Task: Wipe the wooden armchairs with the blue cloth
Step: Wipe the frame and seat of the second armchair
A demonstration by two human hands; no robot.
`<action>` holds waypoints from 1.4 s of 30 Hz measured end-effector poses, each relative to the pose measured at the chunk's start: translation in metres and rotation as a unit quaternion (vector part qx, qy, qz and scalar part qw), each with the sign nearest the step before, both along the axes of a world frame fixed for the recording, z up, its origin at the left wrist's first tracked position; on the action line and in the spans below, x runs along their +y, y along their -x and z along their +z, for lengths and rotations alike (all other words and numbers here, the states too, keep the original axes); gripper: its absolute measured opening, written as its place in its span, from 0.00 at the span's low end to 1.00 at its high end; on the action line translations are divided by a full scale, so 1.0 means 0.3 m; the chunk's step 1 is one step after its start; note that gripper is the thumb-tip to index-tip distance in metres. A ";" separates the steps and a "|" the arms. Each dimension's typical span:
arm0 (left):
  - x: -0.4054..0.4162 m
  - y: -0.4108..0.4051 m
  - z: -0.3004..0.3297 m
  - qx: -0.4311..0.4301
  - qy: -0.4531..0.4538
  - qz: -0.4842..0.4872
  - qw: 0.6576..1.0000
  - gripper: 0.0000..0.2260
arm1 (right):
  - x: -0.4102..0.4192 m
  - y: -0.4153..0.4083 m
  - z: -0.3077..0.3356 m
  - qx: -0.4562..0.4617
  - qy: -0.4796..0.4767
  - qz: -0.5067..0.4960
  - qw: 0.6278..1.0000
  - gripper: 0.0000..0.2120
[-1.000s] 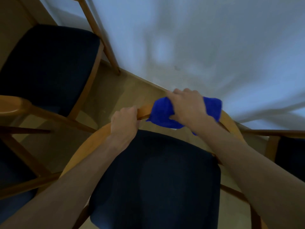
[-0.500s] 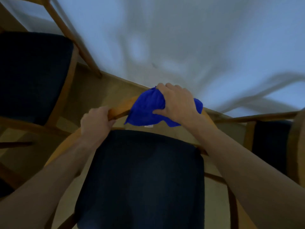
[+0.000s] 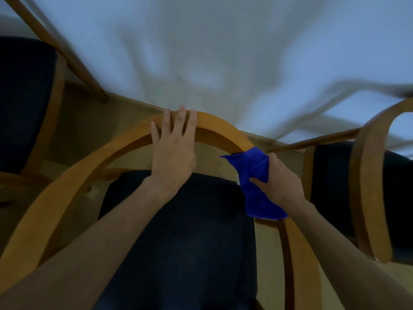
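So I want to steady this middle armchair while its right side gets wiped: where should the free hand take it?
Hold the top of the curved wooden backrest, coming from above over the seat. The left hand rests there, fingers laid over the rail. The arch is narrow enough for a grip and lies clear of the blue cloth in the right hand.

No text, label, brand, number or sign can be read anywhere. A small white tag shows at the blue cloth's [image 3: 257, 182] edge, too blurred to read.
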State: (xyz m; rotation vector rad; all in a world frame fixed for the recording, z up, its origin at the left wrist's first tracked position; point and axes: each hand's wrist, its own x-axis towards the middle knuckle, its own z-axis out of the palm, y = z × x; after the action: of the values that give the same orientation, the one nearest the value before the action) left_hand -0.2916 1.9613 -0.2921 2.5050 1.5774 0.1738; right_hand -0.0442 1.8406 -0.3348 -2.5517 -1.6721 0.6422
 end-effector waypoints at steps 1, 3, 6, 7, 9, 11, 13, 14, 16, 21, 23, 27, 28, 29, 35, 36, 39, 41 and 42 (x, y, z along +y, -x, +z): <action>-0.003 0.003 0.003 0.001 0.001 -0.004 1.000 0.40 | 0.028 0.010 0.002 0.007 -0.002 0.008 1.000 0.23; 0.001 0.012 0.011 0.004 0.005 -0.019 1.000 0.40 | 0.099 0.039 0.013 0.025 -0.010 0.037 0.999 0.23; 0.042 0.043 0.038 -0.033 0.002 -0.037 0.999 0.34 | 0.243 0.118 0.066 0.034 -0.055 0.112 0.992 0.27; 0.054 0.058 0.045 -0.058 -0.001 -0.040 0.998 0.32 | 0.298 0.154 0.091 0.029 -0.070 0.146 0.986 0.28; 0.055 0.091 0.055 -0.116 0.016 -0.038 0.992 0.27 | 0.402 0.238 0.142 0.008 -0.070 0.214 0.974 0.31; 0.023 0.127 0.059 -0.160 0.049 -0.016 0.986 0.25 | 0.478 0.312 0.184 -0.024 -0.047 0.268 0.962 0.31; -0.022 0.185 0.046 -0.177 0.071 0.037 0.981 0.26 | 0.515 0.356 0.210 -0.055 -0.031 0.310 0.949 0.31; -0.044 0.230 0.036 -0.175 0.081 0.070 0.979 0.26 | 0.524 0.372 0.217 -0.071 -0.025 0.325 0.943 0.31; -0.083 0.350 0.022 -0.153 0.086 0.136 0.975 0.21 | 0.544 0.414 0.223 -0.102 -0.018 0.355 0.929 0.32; -0.167 0.629 0.000 -0.086 0.023 0.160 0.983 0.14 | 0.640 0.647 0.186 -0.209 -0.010 0.465 0.860 0.30; -0.209 0.712 -0.012 -0.046 0.042 0.192 0.979 0.20 | 0.660 0.740 0.159 -0.206 -0.006 0.504 0.838 0.27; -0.314 0.858 -0.040 0.005 0.079 0.312 0.947 0.30 | 0.672 0.880 0.116 -0.178 -0.001 0.560 0.809 0.21; -0.327 0.876 -0.046 0.000 0.088 0.327 0.941 0.32 | 0.666 0.920 0.109 -0.156 0.003 0.570 0.806 0.21; -0.329 0.885 -0.050 -0.006 0.092 0.331 0.939 0.32 | 0.655 0.967 0.103 -0.132 0.010 0.579 0.804 0.21; -0.303 0.892 -0.041 -0.029 0.107 0.333 0.936 0.28 | 0.523 1.246 0.067 -0.083 -0.002 0.670 0.738 0.36; -0.305 0.897 -0.043 -0.039 0.113 0.333 0.936 0.28 | 0.498 1.275 0.058 -0.092 -0.022 0.685 0.722 0.38; -0.299 0.901 -0.042 -0.064 0.133 0.343 0.928 0.23 | 0.435 1.320 0.032 -0.118 -0.072 0.709 0.691 0.39; -0.309 0.903 -0.045 -0.068 0.142 0.354 0.922 0.23 | 0.421 1.324 0.019 -0.121 -0.088 0.707 0.691 0.40; -0.328 0.906 -0.043 -0.066 0.141 0.361 0.920 0.24 | 0.422 1.321 0.018 -0.114 -0.089 0.704 0.695 0.41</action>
State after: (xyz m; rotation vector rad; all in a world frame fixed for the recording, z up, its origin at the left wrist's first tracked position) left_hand -0.5633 1.8628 -0.3050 1.5716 2.2014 0.1842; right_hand -0.4405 1.9671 -0.3293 -0.7293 -3.3128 0.0375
